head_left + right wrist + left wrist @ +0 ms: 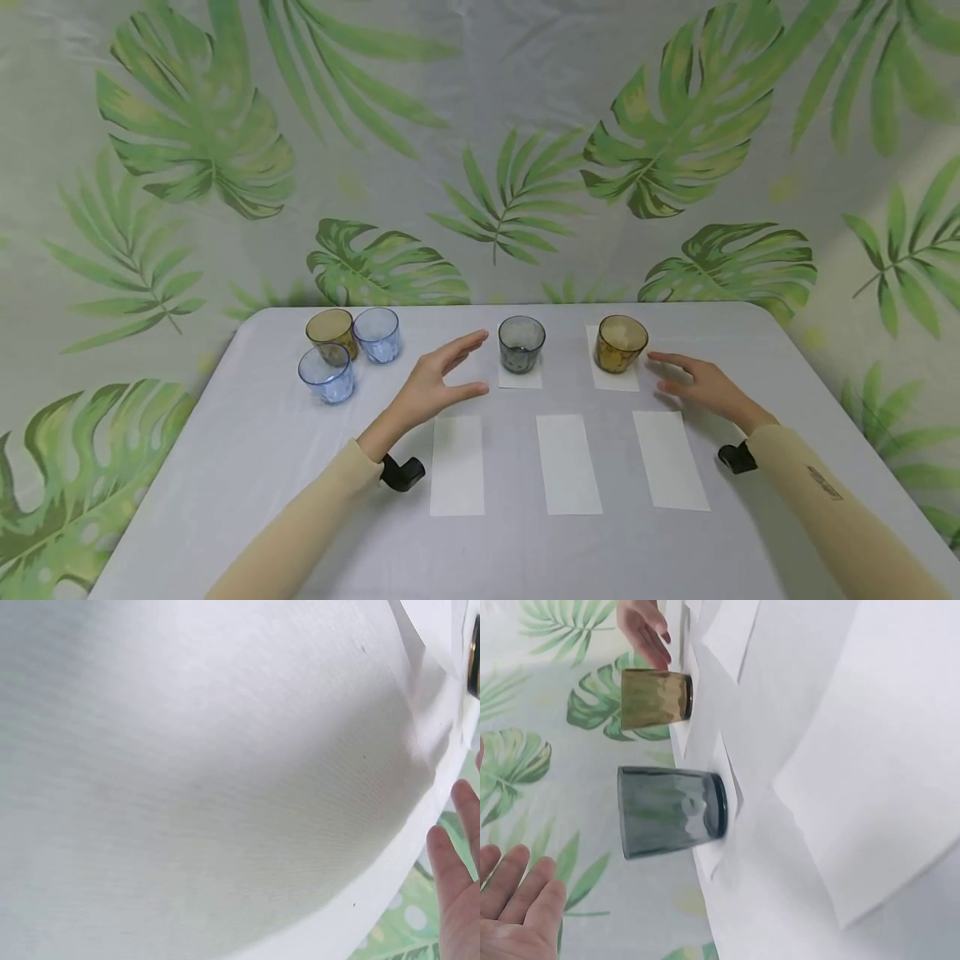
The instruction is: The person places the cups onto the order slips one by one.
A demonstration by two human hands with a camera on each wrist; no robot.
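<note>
A smoky grey glass (521, 346) stands upright on a white paper strip (521, 381) at the back of the table. To its left is my left hand (435, 377), fingers and thumb spread apart and holding nothing; the left wrist view shows its fingers (536, 900) extended. An amber glass (621, 343) stands on another paper strip (618, 382) to the right of the grey one. Just right of this glass is my right hand (705, 387), its fingertips close to the glass wall. In the right wrist view the fingers (448, 862) look straight, and only a dark sliver of glass (474, 660) shows.
Two blue glasses (378, 337) (327, 377) and another amber glass (330, 327) stand grouped at the back left. Three more paper strips (458, 467) (569, 465) (671, 460) lie in a front row. A leaf-patterned cloth (510, 183) hangs behind the table.
</note>
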